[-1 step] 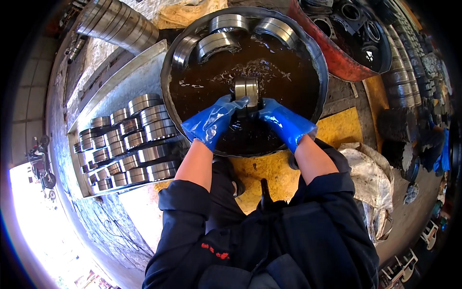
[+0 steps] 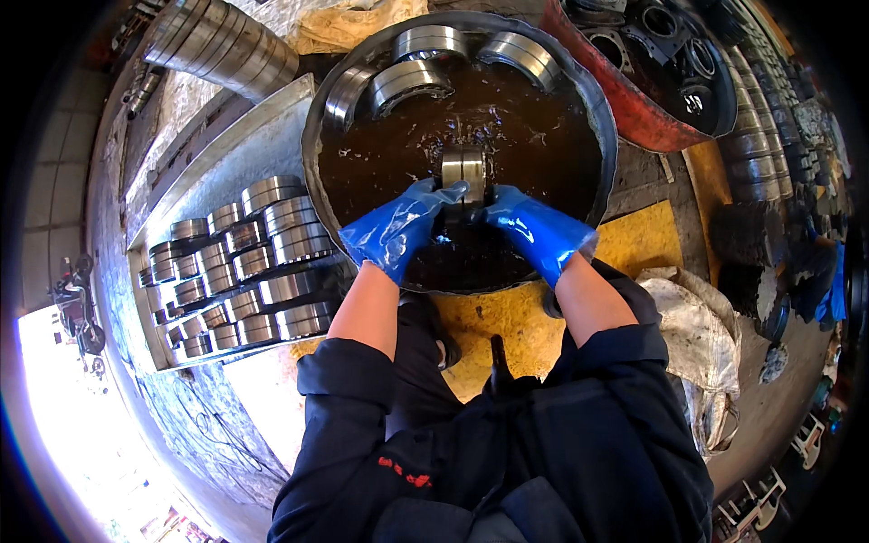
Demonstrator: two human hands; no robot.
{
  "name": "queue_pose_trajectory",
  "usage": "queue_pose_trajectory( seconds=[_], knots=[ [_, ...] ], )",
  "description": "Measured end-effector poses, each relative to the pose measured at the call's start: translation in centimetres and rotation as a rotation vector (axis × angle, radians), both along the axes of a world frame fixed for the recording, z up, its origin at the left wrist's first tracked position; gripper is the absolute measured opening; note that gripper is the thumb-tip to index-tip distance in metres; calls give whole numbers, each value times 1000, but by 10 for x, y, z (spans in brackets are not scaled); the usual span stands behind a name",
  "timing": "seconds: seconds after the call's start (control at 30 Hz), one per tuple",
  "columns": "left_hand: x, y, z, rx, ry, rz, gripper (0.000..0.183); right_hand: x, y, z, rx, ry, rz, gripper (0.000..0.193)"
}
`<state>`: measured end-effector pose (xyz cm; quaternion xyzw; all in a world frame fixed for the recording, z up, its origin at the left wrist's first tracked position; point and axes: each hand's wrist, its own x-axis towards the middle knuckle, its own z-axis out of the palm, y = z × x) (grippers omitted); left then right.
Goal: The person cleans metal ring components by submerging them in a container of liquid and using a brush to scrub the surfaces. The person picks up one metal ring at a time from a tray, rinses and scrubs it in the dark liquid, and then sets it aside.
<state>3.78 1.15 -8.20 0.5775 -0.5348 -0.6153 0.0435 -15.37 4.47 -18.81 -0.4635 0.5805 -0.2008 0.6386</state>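
Observation:
Between my two blue-gloved hands is a shiny steel bearing ring (image 2: 464, 166) with a groove round its middle, held over the dark brown liquid of a round metal tub (image 2: 608, 136). My left hand (image 2: 403, 222) grips its left side, the thumb lying across the lower front. On the other side, my right hand (image 2: 525, 222) is closed against the right edge, its fingertips partly hidden. Larger bearing rings, one of them a ring (image 2: 410, 84) lying tilted, rest in the liquid along the tub's far side.
Left of the tub, a metal tray (image 2: 149, 348) holds rows of bearing rings (image 2: 299, 244). Stacked large rings (image 2: 222, 45) stand beyond it. At the far right is a red tub (image 2: 588, 68) with dark metal parts. A dirty white sack (image 2: 692, 335) lies near my right arm.
Ripples and splashes on the liquid beyond the ring have shifted. My hands and the bearing ring stay almost in the same place.

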Motion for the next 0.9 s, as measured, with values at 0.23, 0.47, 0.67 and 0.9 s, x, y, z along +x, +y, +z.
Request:
queue_pose_trajectory(
  seconds=[0.23, 0.47, 0.67, 0.9],
  knots=[
    [15, 5, -12, -388, -211, -371, 44, 12, 32, 66, -48, -146, -40, 54],
    [25, 5, -57, -738, -51, -309, 40, 19, 41, 59, -48, -96, -119, 57],
    [-14, -18, 27, 163, 4, -67, 41, 16, 32, 41, -58, -19, -255, 59],
    [2, -24, -72, -140, 315, 360, 54, 25, -9, 13, -90, 132, -145, 61]
  ],
)
